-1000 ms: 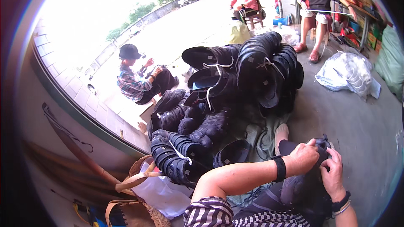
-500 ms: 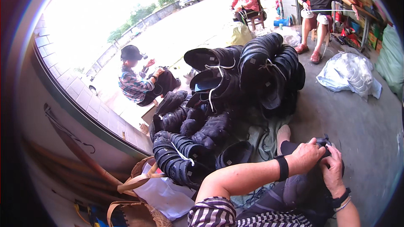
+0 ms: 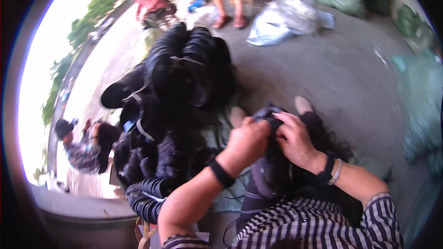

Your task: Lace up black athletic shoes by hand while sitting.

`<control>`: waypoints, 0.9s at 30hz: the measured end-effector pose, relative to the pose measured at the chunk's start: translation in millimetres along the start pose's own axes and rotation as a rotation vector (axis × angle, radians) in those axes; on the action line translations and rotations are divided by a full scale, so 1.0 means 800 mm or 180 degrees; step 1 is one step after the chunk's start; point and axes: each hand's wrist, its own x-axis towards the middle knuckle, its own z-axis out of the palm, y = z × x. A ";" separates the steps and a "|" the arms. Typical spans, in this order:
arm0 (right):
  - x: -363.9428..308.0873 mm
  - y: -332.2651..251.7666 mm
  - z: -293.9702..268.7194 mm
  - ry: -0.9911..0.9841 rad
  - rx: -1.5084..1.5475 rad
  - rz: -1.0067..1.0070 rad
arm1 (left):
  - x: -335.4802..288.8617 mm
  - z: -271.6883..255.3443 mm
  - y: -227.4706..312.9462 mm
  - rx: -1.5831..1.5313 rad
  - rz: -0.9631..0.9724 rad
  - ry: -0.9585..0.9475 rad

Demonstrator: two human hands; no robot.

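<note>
My left hand [image 3: 247, 140] and my right hand [image 3: 297, 140] meet over my lap, fingers bent and pinching a dark, padded-looking piece [image 3: 266, 112]. Its exact kind is hard to make out, since my fingers cover part of it and the picture is blurred. To the left rises a big pile of black, cup-shaped pieces [image 3: 162, 62], nested in rows and bound with white cord [image 3: 134, 96]. Looser dark pieces [image 3: 167, 157] lie at its near side, and another nested row [image 3: 143, 201] sits nearer to my left forearm.
Three other people are about: one seated far off in red [image 3: 154, 3], one low at the left in a checked shirt [image 3: 83, 154], and one whose bare legs [image 3: 237, 2] show at the top. A whitish plastic bag [image 3: 290, 16] lies on the grey floor; green sacks [image 3: 422, 106] stand at the right.
The view has swung to the right, so the pile and the people now appear farther left. My hands stay together on the dark piece, now in front of my lap's middle.
</note>
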 end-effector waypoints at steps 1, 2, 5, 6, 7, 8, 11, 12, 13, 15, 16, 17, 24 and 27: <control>-0.001 0.002 -0.003 0.0002 0.0096 -0.0015 | 0.001 -0.003 -0.001 -0.0154 -0.0003 0.0002; 0.001 0.008 -0.013 -0.0258 0.0125 -0.0025 | 0.002 -0.004 -0.002 -0.0263 -0.0028 -0.0035; -0.002 0.011 -0.028 -0.0585 0.0035 0.0037 | 0.000 -0.009 0.000 -0.0364 0.0007 -0.0158; -0.001 0.008 -0.027 -0.0532 -0.0197 0.0054 | 0.002 -0.008 0.004 -0.0349 0.0040 -0.0149; -0.002 0.006 -0.026 -0.0483 -0.0427 0.0065 | 0.003 -0.007 0.007 -0.0331 0.0068 -0.0137; -0.003 0.005 -0.023 -0.0462 -0.0560 0.0036 | 0.003 -0.004 0.009 -0.0347 0.0077 -0.0163; -0.013 0.010 -0.025 -0.0539 -0.0026 0.0317 | 0.002 0.000 0.016 -0.0230 0.0149 -0.0004; -0.016 0.011 -0.022 -0.0542 -0.0023 0.0329 | 0.002 -0.001 0.019 -0.0066 0.0197 -0.0086; -0.019 0.012 -0.014 -0.0363 0.0076 0.0360 | 0.003 -0.001 0.022 0.0099 0.0244 -0.0167; -0.019 0.009 -0.006 -0.0157 0.0190 0.0423 | 0.004 -0.004 0.022 0.0194 0.0215 -0.0222; -0.017 0.006 -0.003 -0.0023 0.0294 0.0467 | 0.005 -0.006 0.022 0.0286 0.0175 -0.0254; -0.015 0.003 0.002 0.0117 0.0397 0.0516 | 0.003 -0.004 0.019 0.0297 0.0195 -0.0280; -0.005 0.028 -0.029 -0.0021 0.1425 0.0366 | -0.002 0.005 0.022 0.0488 0.0401 0.0117; -0.001 0.033 -0.057 0.0132 0.2693 0.1732 | -0.001 0.000 0.021 0.0477 0.0612 0.0006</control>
